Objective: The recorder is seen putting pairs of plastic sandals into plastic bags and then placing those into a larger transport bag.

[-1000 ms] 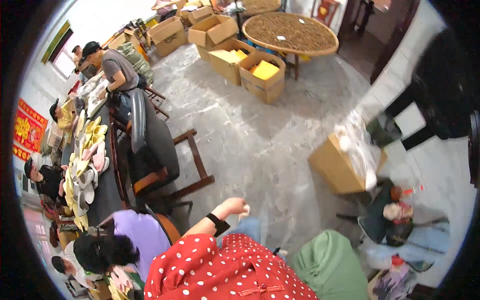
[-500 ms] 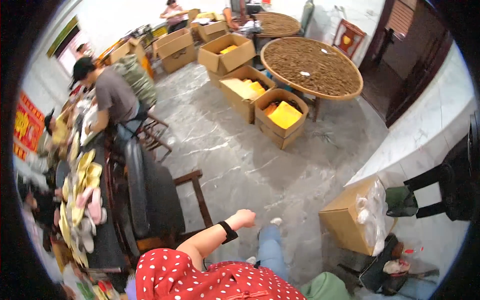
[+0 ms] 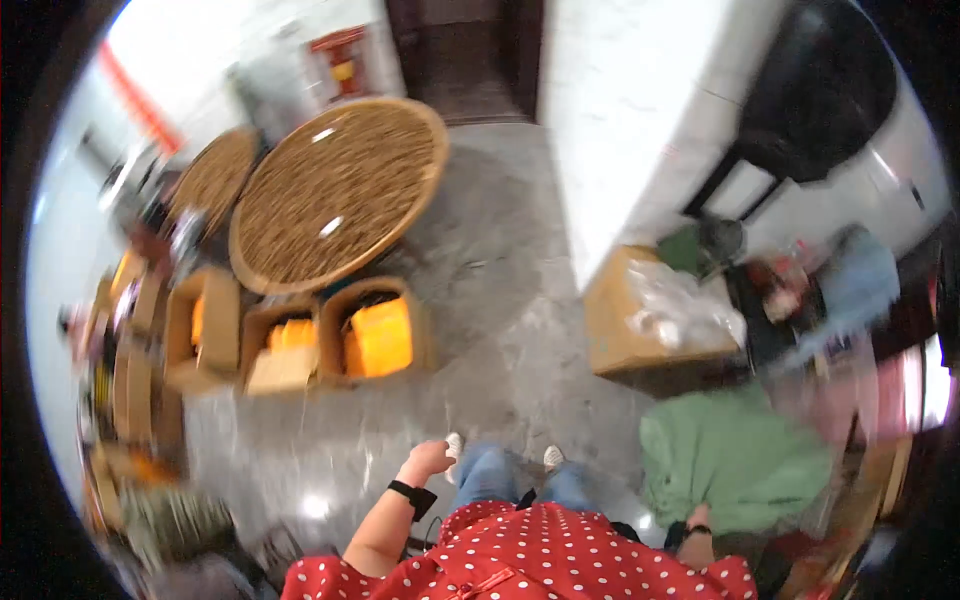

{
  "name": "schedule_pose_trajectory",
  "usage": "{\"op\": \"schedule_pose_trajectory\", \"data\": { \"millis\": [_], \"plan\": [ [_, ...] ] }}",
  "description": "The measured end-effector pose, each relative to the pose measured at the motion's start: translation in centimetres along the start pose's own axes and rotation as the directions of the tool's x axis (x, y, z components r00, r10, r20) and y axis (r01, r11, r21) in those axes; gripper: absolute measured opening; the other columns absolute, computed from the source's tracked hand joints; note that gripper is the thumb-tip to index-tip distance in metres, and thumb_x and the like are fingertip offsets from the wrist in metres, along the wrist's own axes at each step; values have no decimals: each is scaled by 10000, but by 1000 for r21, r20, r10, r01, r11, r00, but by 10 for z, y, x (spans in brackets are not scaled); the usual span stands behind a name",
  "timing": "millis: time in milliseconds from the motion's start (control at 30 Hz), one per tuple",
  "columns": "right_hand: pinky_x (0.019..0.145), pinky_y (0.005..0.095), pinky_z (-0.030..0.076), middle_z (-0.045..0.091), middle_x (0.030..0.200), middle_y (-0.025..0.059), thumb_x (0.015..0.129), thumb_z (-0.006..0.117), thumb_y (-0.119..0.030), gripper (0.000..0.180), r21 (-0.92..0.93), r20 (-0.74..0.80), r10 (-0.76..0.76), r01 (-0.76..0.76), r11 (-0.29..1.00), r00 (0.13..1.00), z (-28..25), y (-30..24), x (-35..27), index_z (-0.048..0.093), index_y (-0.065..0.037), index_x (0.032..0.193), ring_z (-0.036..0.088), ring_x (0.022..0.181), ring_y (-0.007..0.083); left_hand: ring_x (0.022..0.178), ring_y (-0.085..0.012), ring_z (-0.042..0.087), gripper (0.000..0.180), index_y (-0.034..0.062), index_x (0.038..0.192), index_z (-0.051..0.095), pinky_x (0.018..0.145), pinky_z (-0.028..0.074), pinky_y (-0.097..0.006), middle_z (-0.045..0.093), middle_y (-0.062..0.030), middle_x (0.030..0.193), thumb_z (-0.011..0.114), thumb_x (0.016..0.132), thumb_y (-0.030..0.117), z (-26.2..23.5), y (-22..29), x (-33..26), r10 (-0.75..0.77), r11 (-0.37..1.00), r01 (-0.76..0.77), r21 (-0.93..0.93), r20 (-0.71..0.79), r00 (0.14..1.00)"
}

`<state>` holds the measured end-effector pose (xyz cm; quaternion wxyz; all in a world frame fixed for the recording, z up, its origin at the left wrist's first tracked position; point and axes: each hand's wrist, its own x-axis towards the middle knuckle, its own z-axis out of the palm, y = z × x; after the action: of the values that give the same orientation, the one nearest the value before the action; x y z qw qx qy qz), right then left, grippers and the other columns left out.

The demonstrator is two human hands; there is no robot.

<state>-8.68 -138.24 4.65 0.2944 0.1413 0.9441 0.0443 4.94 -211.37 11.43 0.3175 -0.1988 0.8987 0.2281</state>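
Hands are both hanging empty at the person's sides: the left hand point(image 3: 428, 460) is loosely curled, grasping nothing, swinging forward over the grey floor point(image 3: 480, 260); the right hand point(image 3: 697, 545) is mostly hidden beside the red dotted shirt point(image 3: 540, 555), so its state cannot be told. Nearest to the left hand is lying an open cardboard box point(image 3: 378, 335) with yellow contents, ahead and slightly leftward, apart from it, beneath a round woven tray point(image 3: 335, 190). A green bag point(image 3: 730, 460) is sitting just beside the right hand, touching or nearly so.

Head-worn fisheye, steeply downward, floorward
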Motion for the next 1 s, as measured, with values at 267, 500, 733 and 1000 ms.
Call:
{"op": "schedule_pose_trajectory", "data": {
  "millis": [267,500,733,1000],
  "plan": [
    [813,392,511,621,1121,207,902,512,-27,290,818,-79,511,-238,524,856,203,-122,-196,596,5,1177,601,991,349,1036,-381,624,466,71,1172,604,886,504,-478,660,-211,1091,615,854,412,-134,16,165,653,635,-724,269,313,689],
    [830,420,497,580,1154,193,811,654,-112,340,920,391,473,-315,-234,790,145,-423,-363,586,-31,1134,579,1036,333,1247,-426,479,1096,11,1443,307,998,442,-465,436,-312,1374,814,641,558,-137,-28,106,720,451,-870,198,494,486],
    [663,477,548,696,864,195,818,555,-189,249,812,-65,363,-162,560,929,195,-604,-477,711,4,831,688,779,370,1178,-457,521,1075,-18,1447,300,948,467,-468,443,-328,1362,828,647,469,-42,-136,5,809,-233,-916,326,587,4],
    [673,471,544,661,868,287,790,576,-154,229,933,359,473,-325,-156,804,198,-738,-669,695,42,778,683,827,400,808,-446,624,364,47,1167,611,719,486,-530,660,-245,829,551,841,197,-72,-327,-26,449,-135,-950,280,872,194]
  ]
}}
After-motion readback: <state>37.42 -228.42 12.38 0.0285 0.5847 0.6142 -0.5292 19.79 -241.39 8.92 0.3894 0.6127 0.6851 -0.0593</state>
